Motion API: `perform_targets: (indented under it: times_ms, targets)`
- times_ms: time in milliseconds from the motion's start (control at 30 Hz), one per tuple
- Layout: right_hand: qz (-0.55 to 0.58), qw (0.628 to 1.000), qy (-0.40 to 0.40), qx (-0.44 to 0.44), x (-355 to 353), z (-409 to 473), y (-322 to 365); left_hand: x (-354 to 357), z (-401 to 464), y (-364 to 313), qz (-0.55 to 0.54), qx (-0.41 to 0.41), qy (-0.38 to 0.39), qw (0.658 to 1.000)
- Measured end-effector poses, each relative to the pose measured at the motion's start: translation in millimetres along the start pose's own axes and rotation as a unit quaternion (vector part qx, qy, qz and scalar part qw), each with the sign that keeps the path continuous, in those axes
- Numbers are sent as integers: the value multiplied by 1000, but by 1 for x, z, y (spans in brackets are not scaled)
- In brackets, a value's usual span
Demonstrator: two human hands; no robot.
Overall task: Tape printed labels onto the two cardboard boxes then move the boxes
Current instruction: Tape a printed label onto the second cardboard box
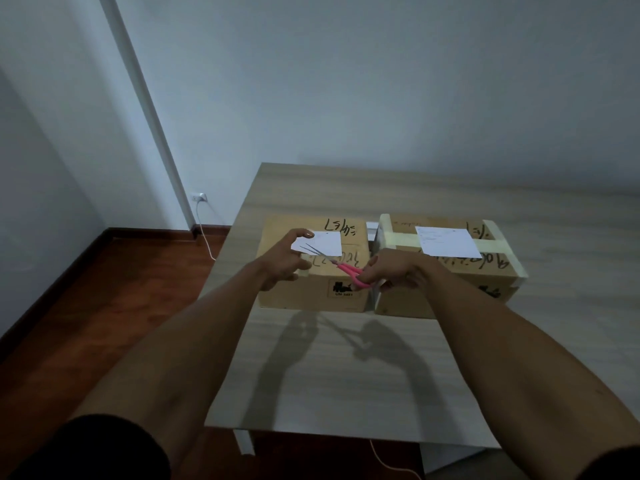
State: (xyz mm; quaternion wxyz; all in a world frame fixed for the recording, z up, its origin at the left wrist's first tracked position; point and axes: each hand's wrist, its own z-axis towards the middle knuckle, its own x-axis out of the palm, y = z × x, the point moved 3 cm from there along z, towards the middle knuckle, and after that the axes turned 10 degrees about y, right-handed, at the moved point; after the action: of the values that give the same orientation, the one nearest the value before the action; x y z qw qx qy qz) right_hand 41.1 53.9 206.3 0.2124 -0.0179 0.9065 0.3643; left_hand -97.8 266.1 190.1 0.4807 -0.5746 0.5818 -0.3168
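Observation:
Two cardboard boxes stand side by side on the table. Over the left box (313, 289), my left hand (285, 259) pinches the left edge of a small white label (323, 243). My right hand (388, 273) grips pink-handled scissors (349, 271), whose open blades point up-left across the label. On top of the right box (446, 289), which is wrapped in pale tape, lies a larger printed label (448, 241). Black handwriting marks both box tops.
The light wooden table (346, 375) has its front edge near me and its left edge beside a wooden floor (114, 306). A wall socket with a white cable (201, 216) is at the left. A white wall stands behind the table.

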Motion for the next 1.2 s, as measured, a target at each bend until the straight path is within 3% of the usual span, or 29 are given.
perform_targets:
  times_ms: [467,633,767,900,1200]
  targets:
    - [-86,996,-28,2,-9,14,8,1,16,3,59,-22,83,995]
    - [-110,991,-70,32,-4,25,15,-3,16,6,87,23,40,995]
    - [-29,985,-165,50,-4,34,13,-15,21,16,115,33,-23,993]
    - [-14,970,-230,72,-15,47,12,-30,28,23,242,31,-119,962]
    - [294,933,-174,110,-25,88,2,-45,48,36,320,-16,-217,922]
